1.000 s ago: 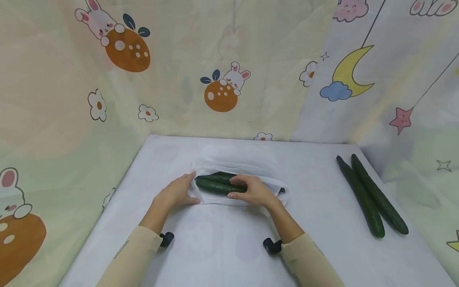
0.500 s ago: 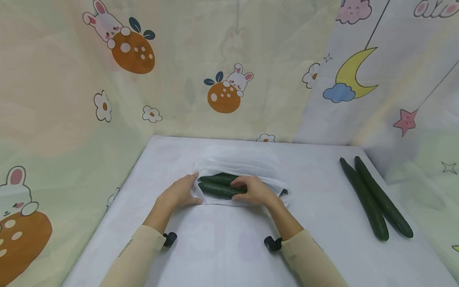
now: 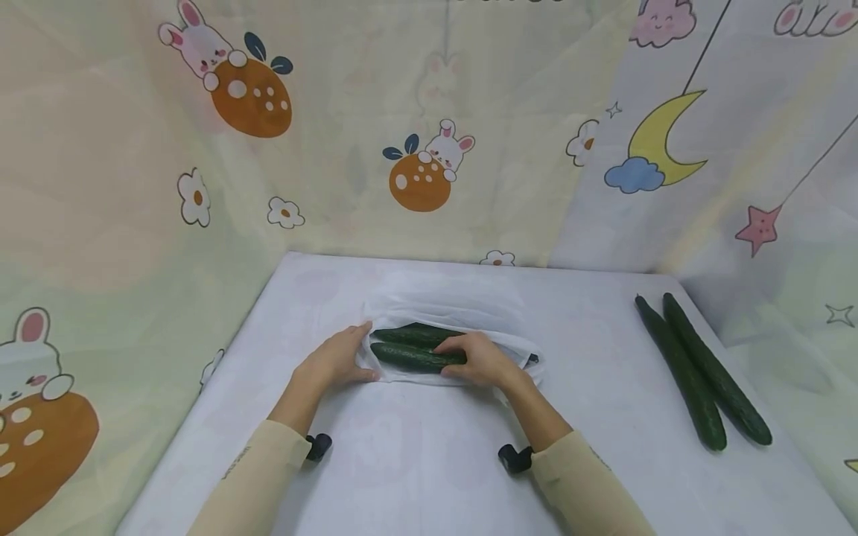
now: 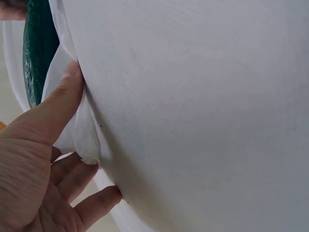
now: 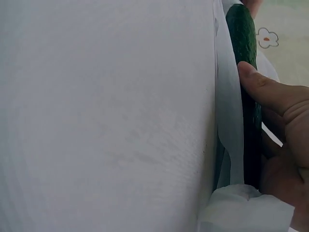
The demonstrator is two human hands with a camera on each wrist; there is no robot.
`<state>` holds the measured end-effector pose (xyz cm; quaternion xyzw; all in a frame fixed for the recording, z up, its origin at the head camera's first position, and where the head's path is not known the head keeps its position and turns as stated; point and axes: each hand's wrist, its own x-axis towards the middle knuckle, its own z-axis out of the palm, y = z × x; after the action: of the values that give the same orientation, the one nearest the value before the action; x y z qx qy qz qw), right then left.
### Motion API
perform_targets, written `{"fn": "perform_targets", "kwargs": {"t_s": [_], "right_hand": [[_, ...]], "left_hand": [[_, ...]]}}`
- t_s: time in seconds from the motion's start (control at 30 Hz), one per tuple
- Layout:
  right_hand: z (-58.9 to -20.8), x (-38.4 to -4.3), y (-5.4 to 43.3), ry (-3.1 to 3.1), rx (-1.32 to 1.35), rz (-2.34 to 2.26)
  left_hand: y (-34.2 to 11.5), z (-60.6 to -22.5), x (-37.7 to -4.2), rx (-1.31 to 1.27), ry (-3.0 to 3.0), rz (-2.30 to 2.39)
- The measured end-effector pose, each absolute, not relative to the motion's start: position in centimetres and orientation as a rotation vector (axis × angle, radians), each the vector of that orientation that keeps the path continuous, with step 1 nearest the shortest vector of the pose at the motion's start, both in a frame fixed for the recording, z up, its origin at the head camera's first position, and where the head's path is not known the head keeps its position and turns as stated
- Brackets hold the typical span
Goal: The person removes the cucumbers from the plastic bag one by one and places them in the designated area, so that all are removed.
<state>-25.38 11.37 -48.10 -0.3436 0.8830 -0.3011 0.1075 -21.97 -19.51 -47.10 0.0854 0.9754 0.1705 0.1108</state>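
Note:
Two dark green cucumbers lie side by side in a thin white bag at the middle of the table. My right hand grips the nearer cucumber, thumb on its front side and fingers over the top. Behind it the farther cucumber is partly covered by the bag and that hand. At the bag's left end, my left hand holds the edge between spread thumb and fingers. In the left wrist view the thumb presses on the bag's edge beside the cucumber.
Two more cucumbers lie close together on the table's right side, a left one and a right one. A white cloth covers the table. Printed fabric hangs behind and at both sides.
My right hand has shifted slightly right with the nearer cucumber, and a gap now shows between the two cucumbers in the bag. My left hand keeps its place at the bag's end.

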Motion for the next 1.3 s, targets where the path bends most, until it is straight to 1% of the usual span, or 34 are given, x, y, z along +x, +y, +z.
{"fn": "perform_targets", "kwargs": {"t_s": [0.23,0.4,0.8,0.93,1.1,1.3], "right_hand": [[-48.2,-24.7,12.0,2.596,-1.046,-0.923],[-47.5,-24.1,11.9,2.561,-1.072,-1.007],[-44.1,-23.2,11.4,2.506,-1.206,-1.165],[-43.0,-23.2,11.2,2.505,-1.266,-1.200],[-41.8,-23.2,11.1,2.507,-1.275,-1.243],[-40.2,-23.2,11.1,2.441,-1.283,-1.416]], "left_hand": [[-19.3,-47.0,-21.9,0.266,2.870,0.516],[-19.4,-47.4,-21.7,0.250,2.864,0.528],[-19.0,-46.7,-21.8,0.170,2.843,0.657],[-18.9,-46.6,-21.8,0.191,2.855,0.684],[-18.6,-46.7,-21.8,0.186,2.884,0.655],[-18.7,-46.9,-22.0,0.198,2.897,0.540]]}}
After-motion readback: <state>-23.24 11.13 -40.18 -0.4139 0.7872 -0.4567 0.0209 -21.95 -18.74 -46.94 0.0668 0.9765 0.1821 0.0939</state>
